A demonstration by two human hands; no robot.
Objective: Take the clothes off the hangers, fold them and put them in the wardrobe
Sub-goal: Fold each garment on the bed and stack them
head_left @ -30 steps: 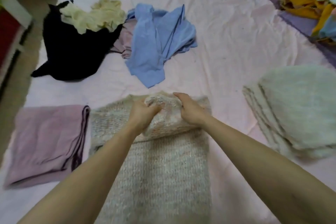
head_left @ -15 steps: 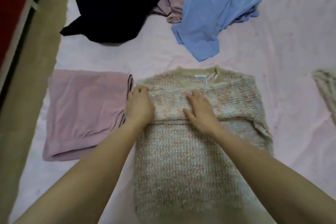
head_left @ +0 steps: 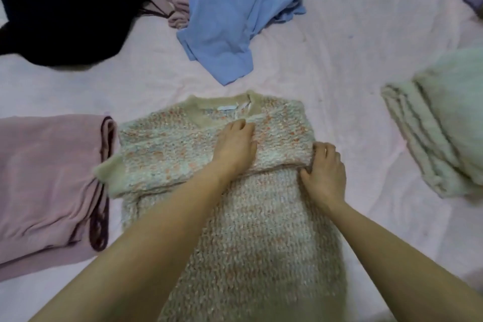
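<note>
A pastel knitted sweater lies face up on the pink bed sheet, collar away from me, with a sleeve folded across its chest. My left hand presses flat on the folded sleeve just below the collar. My right hand sits at the sweater's right side, where its curled fingers and thumb hold the edge of the fold. No hanger is in view.
A folded mauve garment lies left of the sweater and a folded fluffy pale-green one to the right. Farther back lie a crumpled blue shirt, a black garment and a small pink piece.
The sleeve now lies folded across the chest. My left hand moved right to the middle near the collar, and my right hand slid to the sweater's right edge. The view shifted.
</note>
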